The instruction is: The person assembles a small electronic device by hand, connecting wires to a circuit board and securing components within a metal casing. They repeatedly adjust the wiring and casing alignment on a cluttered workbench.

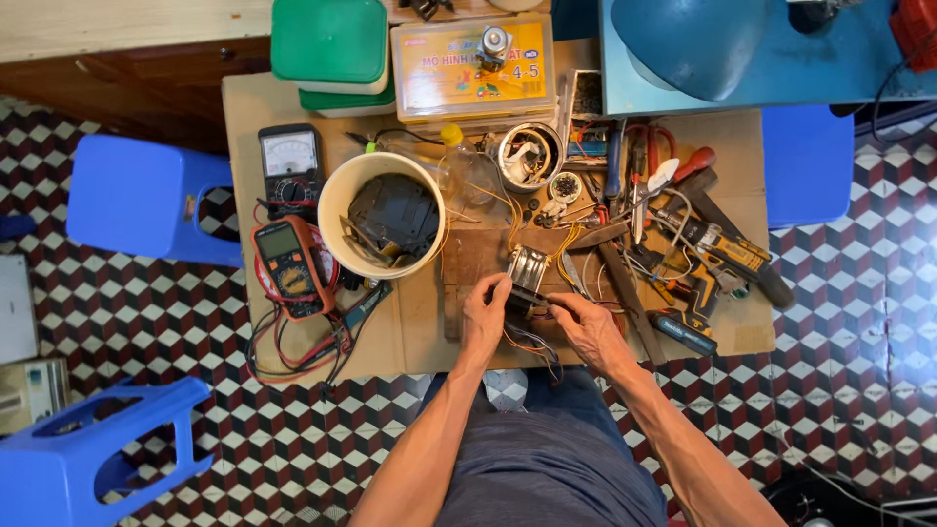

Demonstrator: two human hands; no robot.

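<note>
Bucket (382,217) sits left of motor (527,270), meters (290,234) beyond.

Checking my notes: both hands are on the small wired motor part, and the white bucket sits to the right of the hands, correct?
Not quite. In the head view the white bucket sits left of the hands; both the left hand and right hand are on the small wired motor part.

Bare cardboard (420,337) along the near edge, between the meter leads (293,351) and the left hand (485,314), gives free passage. The bucket (383,215) blocks the middle; 2 meters (290,220) fill the left edge; tools (683,244) crowd the right side up to the right hand (589,327).
</note>
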